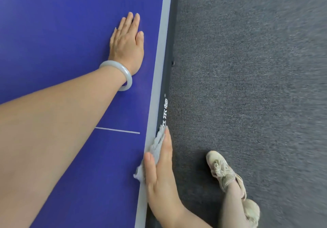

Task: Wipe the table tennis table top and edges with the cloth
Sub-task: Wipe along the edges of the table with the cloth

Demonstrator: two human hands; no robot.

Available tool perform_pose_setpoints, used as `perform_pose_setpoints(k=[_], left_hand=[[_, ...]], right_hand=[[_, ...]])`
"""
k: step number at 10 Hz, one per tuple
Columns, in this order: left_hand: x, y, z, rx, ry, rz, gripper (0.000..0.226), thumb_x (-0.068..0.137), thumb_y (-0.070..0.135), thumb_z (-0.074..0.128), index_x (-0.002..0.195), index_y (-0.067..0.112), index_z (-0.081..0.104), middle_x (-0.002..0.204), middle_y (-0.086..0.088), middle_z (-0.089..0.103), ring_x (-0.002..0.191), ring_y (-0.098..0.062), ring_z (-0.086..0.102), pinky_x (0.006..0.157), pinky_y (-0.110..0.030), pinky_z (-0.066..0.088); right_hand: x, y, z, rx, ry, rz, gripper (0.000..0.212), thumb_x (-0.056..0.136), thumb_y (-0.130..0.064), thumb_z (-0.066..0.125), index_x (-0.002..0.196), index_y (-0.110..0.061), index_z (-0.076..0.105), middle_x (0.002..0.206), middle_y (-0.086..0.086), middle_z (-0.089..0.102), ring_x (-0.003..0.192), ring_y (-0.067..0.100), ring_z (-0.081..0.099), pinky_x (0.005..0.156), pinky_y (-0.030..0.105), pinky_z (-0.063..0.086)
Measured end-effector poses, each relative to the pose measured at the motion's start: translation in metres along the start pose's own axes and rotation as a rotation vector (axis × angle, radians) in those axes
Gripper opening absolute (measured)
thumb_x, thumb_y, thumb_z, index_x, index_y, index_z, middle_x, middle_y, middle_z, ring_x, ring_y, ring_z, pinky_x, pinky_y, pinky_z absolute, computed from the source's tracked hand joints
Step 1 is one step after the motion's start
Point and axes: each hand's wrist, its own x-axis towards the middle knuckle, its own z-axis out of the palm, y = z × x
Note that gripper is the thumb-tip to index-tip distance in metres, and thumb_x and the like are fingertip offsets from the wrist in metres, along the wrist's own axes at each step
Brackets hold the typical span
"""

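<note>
The right hand lies with straight fingers over the cloth. The thumb is on top of the pale border and the other fingers reach down along the dark side rail — so it presses the cloth onto the edge more than it grips it. The cloth is bunched under the palm, and a little shows at the fingertips and by the thumb. The left hand is flat and open on the blue top of the desk, holding nothing, with a pale bangle at the wrist. The step in hand seems to be the edge. To do it well, I think the cloth should cover both faces, with even pressure and one long stroke along the rail — the left hand gives support. A light shoe stands on the grey carpet.
</note>
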Motion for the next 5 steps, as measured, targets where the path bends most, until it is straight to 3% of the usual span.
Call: perform_pose_setpoints(k=[1, 2, 3, 4, 5], left_hand=[[0.001, 0.000, 0.000, -0.002, -0.003, 0.003, 0.051, 0.109, 0.028, 0.021, 0.159, 0.022, 0.014, 0.166, 0.006, 0.008, 0.152, -0.011, 0.004, 0.124, -0.033, 0.003], [-0.001, 0.000, 0.001, -0.009, -0.006, 0.012, 0.051, 0.109, 0.028, 0.021, 0.159, 0.022, 0.013, 0.166, 0.006, 0.007, 0.152, -0.011, 0.003, 0.124, -0.033, 0.003], [-0.002, 0.000, 0.002, 0.003, -0.013, 0.014, 0.052, 0.108, 0.028, 0.022, 0.159, 0.022, 0.011, 0.166, 0.005, 0.005, 0.152, -0.010, 0.001, 0.124, -0.035, 0.002], [-0.001, -0.003, 0.002, -0.002, -0.001, 0.030, 0.053, 0.107, 0.028, 0.021, 0.159, 0.022, 0.010, 0.166, 0.006, 0.004, 0.152, -0.010, 0.000, 0.124, -0.035, 0.003], [-0.004, -0.003, 0.003, 0.002, 0.003, 0.042, 0.055, 0.106, 0.029, 0.021, 0.159, 0.022, 0.011, 0.166, 0.006, 0.004, 0.152, -0.009, -0.001, 0.125, -0.035, 0.003]], right_hand=[[0.028, -0.014, -0.004, -0.043, 0.029, 0.005, 0.075, 0.098, -0.056, 0.034, 0.157, -0.028, -0.002, 0.162, -0.026, -0.005, 0.149, -0.006, -0.003, 0.124, 0.024, 0.005], [0.096, -0.040, -0.018, -0.091, 0.066, 0.032, 0.071, 0.104, -0.039, 0.040, 0.158, -0.013, 0.003, 0.165, -0.004, 0.006, 0.150, 0.002, 0.003, 0.121, 0.017, 0.003], [0.185, -0.075, -0.036, -0.108, 0.086, 0.064, 0.063, 0.105, -0.031, 0.042, 0.154, 0.000, 0.018, 0.156, 0.019, 0.026, 0.146, 0.026, 0.027, 0.121, 0.037, 0.021], [0.263, -0.111, -0.049, -0.148, 0.113, 0.072, 0.059, 0.105, -0.036, 0.041, 0.149, 0.001, 0.025, 0.149, 0.023, 0.036, 0.126, 0.023, 0.042, 0.103, 0.033, 0.037], [0.300, -0.133, -0.060, -0.271, 0.124, 0.062, 0.057, 0.106, -0.042, 0.037, 0.146, -0.002, 0.029, 0.134, 0.011, 0.044, 0.096, 0.009, 0.039, 0.069, 0.015, 0.032]])
